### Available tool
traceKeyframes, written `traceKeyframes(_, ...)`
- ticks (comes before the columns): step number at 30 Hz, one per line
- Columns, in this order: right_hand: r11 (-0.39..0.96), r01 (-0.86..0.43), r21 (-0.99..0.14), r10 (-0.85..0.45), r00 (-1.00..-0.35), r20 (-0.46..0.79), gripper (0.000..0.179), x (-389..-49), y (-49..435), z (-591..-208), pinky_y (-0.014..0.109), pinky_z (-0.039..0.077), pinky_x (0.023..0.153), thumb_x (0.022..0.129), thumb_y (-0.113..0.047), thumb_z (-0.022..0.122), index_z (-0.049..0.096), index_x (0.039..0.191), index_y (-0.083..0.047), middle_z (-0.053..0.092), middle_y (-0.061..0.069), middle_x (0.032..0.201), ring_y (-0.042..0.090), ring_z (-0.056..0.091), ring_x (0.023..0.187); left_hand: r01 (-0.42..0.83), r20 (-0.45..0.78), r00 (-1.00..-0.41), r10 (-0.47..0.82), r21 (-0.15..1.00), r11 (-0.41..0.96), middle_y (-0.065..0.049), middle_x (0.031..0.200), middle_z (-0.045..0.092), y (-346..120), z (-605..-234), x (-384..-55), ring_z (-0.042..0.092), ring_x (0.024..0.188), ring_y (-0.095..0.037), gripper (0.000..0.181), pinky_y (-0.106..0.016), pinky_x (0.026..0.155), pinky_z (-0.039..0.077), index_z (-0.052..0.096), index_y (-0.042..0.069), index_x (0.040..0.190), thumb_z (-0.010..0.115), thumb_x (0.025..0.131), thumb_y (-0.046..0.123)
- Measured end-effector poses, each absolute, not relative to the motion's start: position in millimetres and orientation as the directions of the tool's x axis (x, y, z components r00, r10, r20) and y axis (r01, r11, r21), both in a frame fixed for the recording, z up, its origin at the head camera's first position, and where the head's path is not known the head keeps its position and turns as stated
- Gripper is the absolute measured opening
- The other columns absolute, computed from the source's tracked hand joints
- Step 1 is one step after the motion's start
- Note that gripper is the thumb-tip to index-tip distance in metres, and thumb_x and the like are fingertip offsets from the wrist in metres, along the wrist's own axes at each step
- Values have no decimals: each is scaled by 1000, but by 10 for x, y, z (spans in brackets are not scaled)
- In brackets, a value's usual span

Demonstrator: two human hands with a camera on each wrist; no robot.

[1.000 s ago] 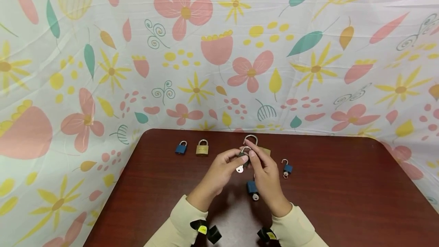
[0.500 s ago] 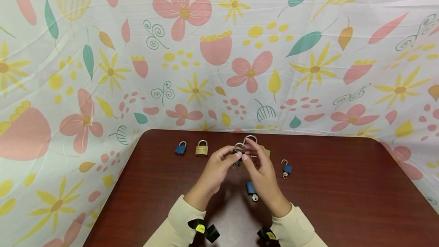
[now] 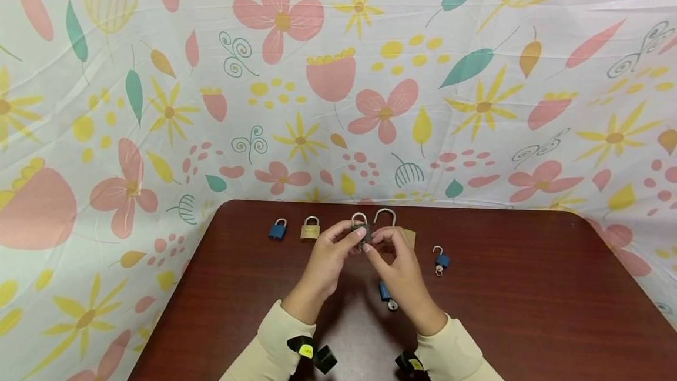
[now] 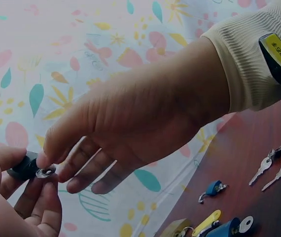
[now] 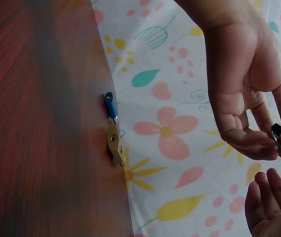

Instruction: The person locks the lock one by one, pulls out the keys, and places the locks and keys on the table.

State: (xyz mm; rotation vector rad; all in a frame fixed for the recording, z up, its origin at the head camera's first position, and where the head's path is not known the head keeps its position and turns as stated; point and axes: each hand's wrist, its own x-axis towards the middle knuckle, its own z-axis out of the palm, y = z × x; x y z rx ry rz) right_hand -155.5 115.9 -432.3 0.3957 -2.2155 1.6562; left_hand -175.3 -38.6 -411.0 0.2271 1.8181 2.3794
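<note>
Over the middle of the table, my left hand (image 3: pixel 324 266) holds a small dark padlock (image 4: pixel 23 167), its silver shackle standing upward. My right hand (image 3: pixel 406 272) meets it from the other side, thumb and finger pinching the silver key (image 4: pixel 46 172) at the lock's underside. Behind the right hand lies a larger brass padlock (image 3: pixel 409 239), partly hidden, its shackle raised. Close below that hand is a blue padlock (image 3: pixel 385 292) with a key in it, partly covered by the wrist.
A blue padlock (image 3: pixel 277 229) and a brass padlock (image 3: pixel 310 231) stand closed at the back left. To the right lies a small blue padlock (image 3: pixel 442 260), shackle open, key in it. Loose keys (image 4: pixel 277 176) show on the table. A floral cloth (image 3: pixel 338 99) hangs behind.
The dark padlock has turned so its shackle points up and its key, earlier hanging in view, is now mostly covered by fingers. Both hands have shifted slightly left.
</note>
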Motion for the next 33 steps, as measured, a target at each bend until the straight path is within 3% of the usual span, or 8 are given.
traceKeyframes(6,305,-427,-851,-35,-898,438,14,-1542,1159,-4302,30,53,84,96,-17,71,59,103,-12,62,-2,104,8,60,93,-22,16,-988,154,970,-243,6,91,67,-369,-4124,-1762,61,84,-10,28,-35,83,54,68,-1,116,69,97,20)
traceKeyframes(10,299,-412,-861,-38,-906,421,15,-1530,1158,-4292,26,53,79,97,-16,70,58,106,-11,65,-2,96,4,62,87,-20,10,-991,130,974,-226,7,90,66,-361,-4130,-1762,59,84,-10,26,-32,81,52,70,2,112,71,95,22)
traceKeyframes(14,272,-421,-865,-45,-904,426,15,-1516,1143,-4279,21,53,74,97,-8,67,58,108,-6,71,7,85,5,66,81,-26,5,-992,127,970,-241,6,89,67,-356,-4136,-1763,61,84,-11,22,-29,77,53,70,4,109,71,95,22)
traceKeyframes(21,254,-450,-856,-61,-891,450,12,-1405,1101,-4061,20,54,69,96,0,64,57,106,3,71,18,79,11,69,78,-32,-1,-993,118,965,-262,5,85,65,-346,-4122,-1759,60,77,-11,21,-25,72,53,69,3,109,70,96,20)
traceKeyframes(26,243,-446,-861,-66,-894,444,11,-1368,1091,-4000,21,55,68,97,0,63,58,107,4,71,17,79,14,69,77,-30,1,-993,118,965,-261,4,85,64,-348,-4127,-1764,59,76,-11,22,-25,72,52,69,2,110,69,97,20)
traceKeyframes(33,251,-450,-857,-86,-892,444,15,-1372,1091,-4014,22,57,68,98,0,61,59,112,4,72,15,81,30,70,76,-35,0,-993,120,957,-289,4,80,67,-353,-4145,-1783,63,72,-12,20,-26,72,54,67,5,106,69,97,22)
